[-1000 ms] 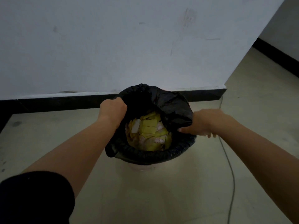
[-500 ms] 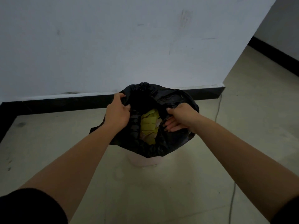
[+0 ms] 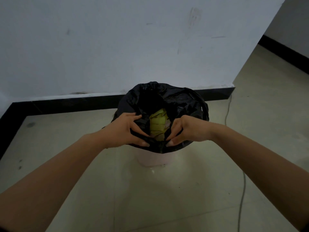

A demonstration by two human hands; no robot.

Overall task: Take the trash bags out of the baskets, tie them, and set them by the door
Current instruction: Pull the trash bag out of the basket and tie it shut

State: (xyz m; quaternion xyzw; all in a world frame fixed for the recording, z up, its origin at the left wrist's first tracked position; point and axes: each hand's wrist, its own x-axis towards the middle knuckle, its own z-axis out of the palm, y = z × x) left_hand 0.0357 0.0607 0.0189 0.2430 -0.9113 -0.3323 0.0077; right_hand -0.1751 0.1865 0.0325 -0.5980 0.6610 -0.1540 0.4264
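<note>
Hands, left hand [image 3: 126, 131] and right hand [image 3: 183, 131], pinch crinkled black bag [image 3: 184, 101].

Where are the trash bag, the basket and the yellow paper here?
trash bag [image 3: 184, 101]: head view, black plastic on its far right.
basket [image 3: 153, 159]: head view, pale wall below the bag.
yellow paper [image 3: 158, 122]: head view, middle of the pile inside the bag.

Pale basket [image 3: 151, 159] mostly hidden under black bag [image 3: 184, 101]
</note>
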